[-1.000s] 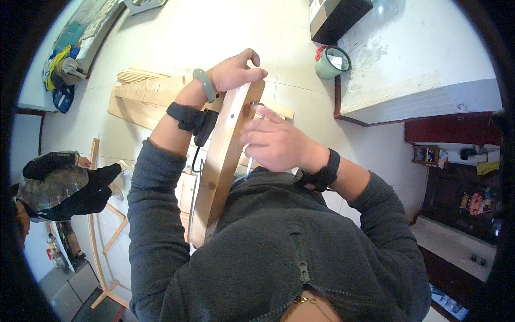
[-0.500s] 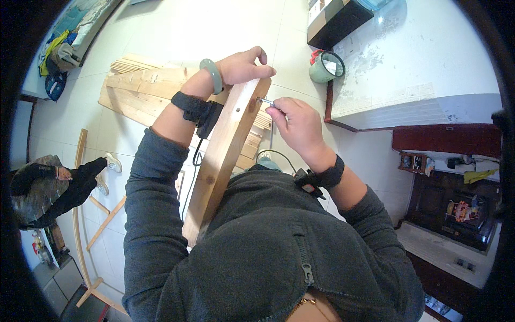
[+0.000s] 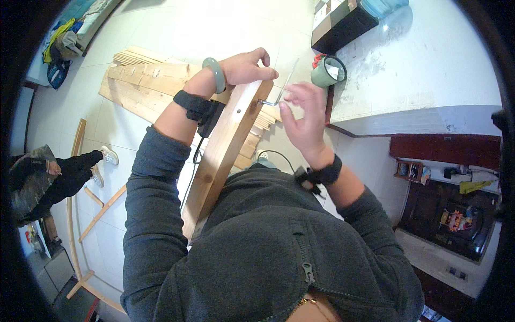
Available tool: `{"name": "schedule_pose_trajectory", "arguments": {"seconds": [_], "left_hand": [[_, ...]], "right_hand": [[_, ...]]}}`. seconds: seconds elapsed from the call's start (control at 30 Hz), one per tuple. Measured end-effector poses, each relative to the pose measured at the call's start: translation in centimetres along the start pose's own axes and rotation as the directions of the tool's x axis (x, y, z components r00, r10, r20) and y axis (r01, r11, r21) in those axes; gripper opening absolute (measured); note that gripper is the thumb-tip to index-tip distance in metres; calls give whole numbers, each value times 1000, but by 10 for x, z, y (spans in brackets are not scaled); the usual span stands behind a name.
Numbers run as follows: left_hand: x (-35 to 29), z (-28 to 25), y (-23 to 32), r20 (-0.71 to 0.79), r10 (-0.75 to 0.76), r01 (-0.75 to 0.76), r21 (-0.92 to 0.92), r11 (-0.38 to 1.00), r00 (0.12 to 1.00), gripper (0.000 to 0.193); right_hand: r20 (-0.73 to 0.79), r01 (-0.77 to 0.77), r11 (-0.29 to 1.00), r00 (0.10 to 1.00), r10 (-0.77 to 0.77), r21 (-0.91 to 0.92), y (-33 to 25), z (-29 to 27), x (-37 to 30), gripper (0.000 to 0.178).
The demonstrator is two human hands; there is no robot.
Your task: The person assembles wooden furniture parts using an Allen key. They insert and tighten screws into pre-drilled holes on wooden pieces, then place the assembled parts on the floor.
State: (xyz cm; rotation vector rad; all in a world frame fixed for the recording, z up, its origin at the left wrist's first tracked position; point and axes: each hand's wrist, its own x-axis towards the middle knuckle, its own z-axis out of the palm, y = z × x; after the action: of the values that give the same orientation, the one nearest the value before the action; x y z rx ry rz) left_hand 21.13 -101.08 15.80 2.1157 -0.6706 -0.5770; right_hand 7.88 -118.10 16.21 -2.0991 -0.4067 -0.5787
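A long wooden beam [image 3: 224, 145] slants from my lap up and away to the right. My left hand [image 3: 248, 66] lies over its far end and holds it, index finger bent and thumb apart. A hex key [image 3: 280, 95] sits with its short arm at a hole in the beam's right face; its long arm points up and away. Just right of the key is my right hand [image 3: 304, 114], its thumb and fingers apart; whether a fingertip touches the key I cannot tell. A small dark round hole or fastener [image 3: 238, 111] shows on the beam's upper face.
Wooden boards and slats [image 3: 145, 80] lie on the floor beyond my left arm. Thin wooden frame pieces [image 3: 75, 214] lie at left, near another person [image 3: 48, 182]. A green bin [image 3: 328, 71] stands at right, by a white-topped table [image 3: 397, 80]. A cable hangs near the beam.
My right hand has let go of the hex key and spread its fingers. The key's long arm has swung from pointing down toward me to pointing away. My left hand keeps its place.
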Motion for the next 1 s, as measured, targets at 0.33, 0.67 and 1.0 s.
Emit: {"name": "schedule_pose_trajectory", "arguments": {"seconds": [0.33,0.67,1.0], "left_hand": [[-25,6,1,10,37,-36,-31,999,999,44],[-47,7,-4,68,27,-28,23,999,997,45],[-52,22,-8,85,43,-47,45,998,995,59]], "right_hand": [[272,-50,998,961,56,-30,-31,12,0,13],[178,-470,835,882,436,285,-37,17,-35,18],[543,-830,138,469,696,540,-33,64,-45,50]]}}
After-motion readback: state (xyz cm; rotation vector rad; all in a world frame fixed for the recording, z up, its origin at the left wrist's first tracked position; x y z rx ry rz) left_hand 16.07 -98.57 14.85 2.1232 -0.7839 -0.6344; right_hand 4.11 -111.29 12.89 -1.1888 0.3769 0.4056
